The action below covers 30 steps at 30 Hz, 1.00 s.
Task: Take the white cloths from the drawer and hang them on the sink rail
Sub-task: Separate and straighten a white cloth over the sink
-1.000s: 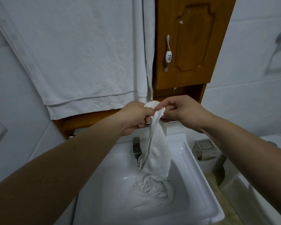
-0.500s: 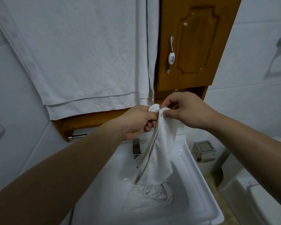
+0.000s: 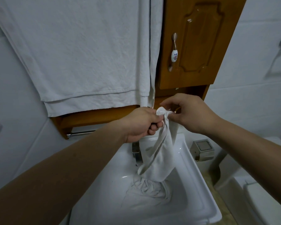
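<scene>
From the head camera I see my left hand [image 3: 140, 123] closed in a fist around the bunched top of the white cloth [image 3: 159, 158], and my right hand [image 3: 187, 113] pinching the same top edge just beside it. The cloth hangs limp from there, its lower part heaped in the sink [image 3: 199, 181]. It looks soft and light, likely to sag and twist, so I judge the corners are the place to hold it when spreading. Both forearms reach forward and up, wrists close together. The rail [image 3: 81, 133] sits to the left under the wooden shelf [image 3: 94, 116].
</scene>
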Each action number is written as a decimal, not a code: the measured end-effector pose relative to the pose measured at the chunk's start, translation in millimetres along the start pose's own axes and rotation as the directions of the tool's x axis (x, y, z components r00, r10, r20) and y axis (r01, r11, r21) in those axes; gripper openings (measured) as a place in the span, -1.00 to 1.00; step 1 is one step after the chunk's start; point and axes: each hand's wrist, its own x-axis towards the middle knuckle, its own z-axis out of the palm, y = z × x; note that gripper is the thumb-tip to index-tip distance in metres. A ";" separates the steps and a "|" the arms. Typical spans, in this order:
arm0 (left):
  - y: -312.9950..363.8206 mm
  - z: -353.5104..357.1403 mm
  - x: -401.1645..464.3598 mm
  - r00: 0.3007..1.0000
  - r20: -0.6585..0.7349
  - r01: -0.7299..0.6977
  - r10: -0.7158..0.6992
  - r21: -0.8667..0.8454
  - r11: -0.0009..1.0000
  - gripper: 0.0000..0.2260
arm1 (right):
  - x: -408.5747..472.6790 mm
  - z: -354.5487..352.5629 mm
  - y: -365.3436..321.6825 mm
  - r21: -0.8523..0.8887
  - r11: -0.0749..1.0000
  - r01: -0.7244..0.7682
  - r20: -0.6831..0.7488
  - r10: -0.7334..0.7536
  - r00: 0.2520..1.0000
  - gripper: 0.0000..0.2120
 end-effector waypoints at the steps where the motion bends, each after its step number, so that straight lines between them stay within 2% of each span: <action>1: -0.4 -0.3 -0.4 1.000 0.015 -0.002 0.002 0.006 1.000 -0.87 | -1.2 1.3 -1.1 -0.051 0.998 0.029 -0.025 -0.031 0.999 -0.70; 4: 0.6 -1.0 -3.1 0.998 0.055 -0.018 0.020 -0.040 0.999 -0.87 | -6.5 4.3 -4.3 -0.104 0.992 0.070 -0.101 -0.080 0.992 -0.71; 8: 5.2 -1.5 -8.1 0.995 0.097 -0.013 0.029 -0.156 0.988 -0.85 | -10.8 3.8 -4.8 -0.083 0.996 0.044 -0.188 -0.059 0.980 -0.74; 11: 6.2 -1.8 -9.8 0.994 0.103 -0.001 0.022 -0.199 0.980 -0.78 | -10.8 2.3 -3.5 -0.137 0.987 0.082 -0.167 -0.105 0.980 -0.84; 18: 4.1 1.4 -10.3 0.998 0.033 -0.038 0.045 -0.179 0.983 -0.79 | -12.5 1.8 1.2 -0.151 0.984 0.092 -0.155 -0.116 0.981 -0.84; 23: 2.7 5.7 -8.9 0.995 -0.005 -0.097 0.097 -0.098 0.990 -0.78 | -9.8 -2.6 -0.7 -0.018 1.000 0.011 -0.120 -0.013 0.993 -0.90; 26: 2.7 7.7 -10.4 0.995 -0.006 -0.100 0.100 -0.088 0.991 -0.78 | -10.4 -8.0 -2.5 0.108 0.994 -0.010 -0.080 0.018 0.997 -0.81; 30: 4.3 10.3 -11.8 0.998 0.009 -0.066 0.067 -0.089 0.994 -0.79 | -11.1 -8.6 -3.5 0.070 0.998 0.007 -0.063 -0.003 0.998 -0.86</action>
